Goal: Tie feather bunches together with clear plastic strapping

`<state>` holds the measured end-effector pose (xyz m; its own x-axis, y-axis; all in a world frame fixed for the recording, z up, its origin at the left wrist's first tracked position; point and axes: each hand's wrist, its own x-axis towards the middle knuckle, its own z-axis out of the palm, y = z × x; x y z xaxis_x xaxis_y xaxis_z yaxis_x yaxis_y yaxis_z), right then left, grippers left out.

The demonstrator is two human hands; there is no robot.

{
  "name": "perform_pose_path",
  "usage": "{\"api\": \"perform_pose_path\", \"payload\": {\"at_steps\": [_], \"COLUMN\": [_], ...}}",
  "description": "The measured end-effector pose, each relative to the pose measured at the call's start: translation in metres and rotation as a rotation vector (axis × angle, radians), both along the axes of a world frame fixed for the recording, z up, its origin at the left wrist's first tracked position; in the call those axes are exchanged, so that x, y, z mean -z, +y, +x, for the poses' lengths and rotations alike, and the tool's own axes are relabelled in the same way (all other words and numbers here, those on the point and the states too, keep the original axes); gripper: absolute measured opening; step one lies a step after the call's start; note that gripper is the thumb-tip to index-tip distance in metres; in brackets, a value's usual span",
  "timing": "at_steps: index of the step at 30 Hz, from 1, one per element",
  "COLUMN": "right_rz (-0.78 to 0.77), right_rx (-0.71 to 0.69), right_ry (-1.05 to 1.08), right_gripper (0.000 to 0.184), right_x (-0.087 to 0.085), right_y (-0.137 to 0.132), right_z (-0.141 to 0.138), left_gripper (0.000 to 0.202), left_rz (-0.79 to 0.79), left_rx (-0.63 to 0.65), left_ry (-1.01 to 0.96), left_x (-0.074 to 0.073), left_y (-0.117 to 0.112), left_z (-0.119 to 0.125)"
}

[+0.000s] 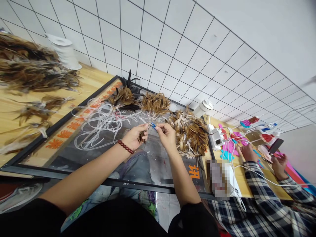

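My left hand [135, 136], a beaded bracelet at its wrist, is closed round a small brown feather bunch [141, 135]. Facing it, my right hand [167, 134] pinches a small blue item [153, 125] whose kind I cannot make out. Its tip meets the pale end of the feathers, between both hands. Left of my hands lies a loose tangle of clear white strips [98, 123]. Behind my fingers is a brown feather bundle [156, 103], and a larger feather pile [190, 133] sits to the right. A darker feather bunch [124, 97] rests at the back.
The black-framed glass board [98, 174] spans the wooden table against a tiled wall. Long feather bundles [37, 72] and a white spool [64, 51] occupy the left. At right are a white canister [204, 107], a power strip [216, 136], cables, coloured paper pieces and a co-worker's hands [248, 153].
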<state>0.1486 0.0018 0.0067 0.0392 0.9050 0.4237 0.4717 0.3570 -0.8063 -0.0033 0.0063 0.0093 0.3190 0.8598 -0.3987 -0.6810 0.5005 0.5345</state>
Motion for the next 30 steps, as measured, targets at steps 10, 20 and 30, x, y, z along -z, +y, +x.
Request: {"api": "perform_pose_path", "payload": {"at_steps": [10, 20, 30], "right_rz": [-0.11, -0.245, 0.003], "right_rx": [-0.103, -0.081, -0.151], "right_ry": [0.074, 0.503, -0.003], "right_gripper": [0.02, 0.027, 0.018], "right_x": [0.011, 0.012, 0.009], "right_y": [-0.003, 0.006, 0.001], "right_z": [-0.018, 0.002, 0.007], "left_gripper": [0.011, 0.007, 0.017], "left_rz": [-0.014, 0.368, 0.961], "left_rx": [-0.152, 0.019, 0.119], "left_ry": [-0.006, 0.275, 1.006], "left_x": [-0.01, 0.007, 0.02], "left_y": [0.005, 0.005, 0.017], "left_z": [0.014, 0.009, -0.003]}}
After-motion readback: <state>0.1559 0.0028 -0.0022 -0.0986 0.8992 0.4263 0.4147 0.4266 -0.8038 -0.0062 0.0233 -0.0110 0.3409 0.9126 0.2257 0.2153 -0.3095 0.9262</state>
